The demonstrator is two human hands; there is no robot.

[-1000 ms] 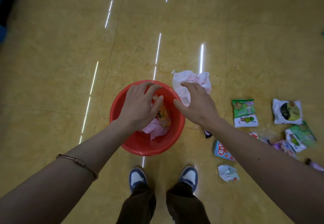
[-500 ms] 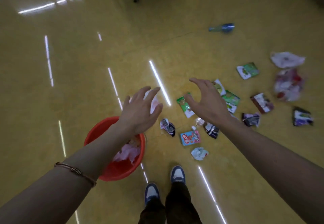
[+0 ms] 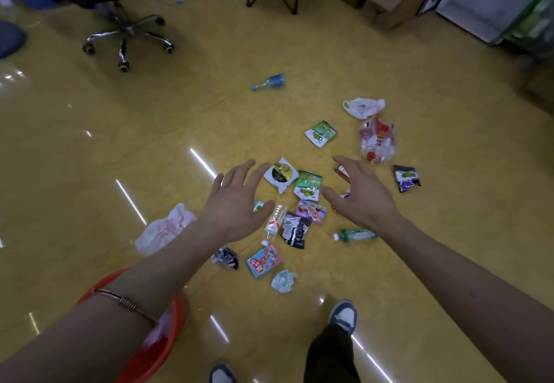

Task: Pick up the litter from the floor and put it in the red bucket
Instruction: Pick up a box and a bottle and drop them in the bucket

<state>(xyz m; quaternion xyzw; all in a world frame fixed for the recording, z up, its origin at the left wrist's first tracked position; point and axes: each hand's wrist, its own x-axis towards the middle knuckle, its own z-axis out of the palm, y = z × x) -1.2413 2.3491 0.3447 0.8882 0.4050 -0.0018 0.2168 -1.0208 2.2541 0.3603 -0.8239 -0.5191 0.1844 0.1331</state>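
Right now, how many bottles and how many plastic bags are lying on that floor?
Bottles: 3 (blue bottle, clear bottle, green bottle)
Plastic bags: 3 (white bag, clear bag with red and white contents, white-and-pink bag)
Total: 6

Person's bare arms, dark trousers (image 3: 329, 355) and sneakers (image 3: 344, 315), seen from above.
Left hand (image 3: 233, 206) and right hand (image 3: 359, 200) are bare; a thin copper-coloured bracelet (image 3: 126, 303) with a coiled section circles the left wrist. Sneakers are blue and white.
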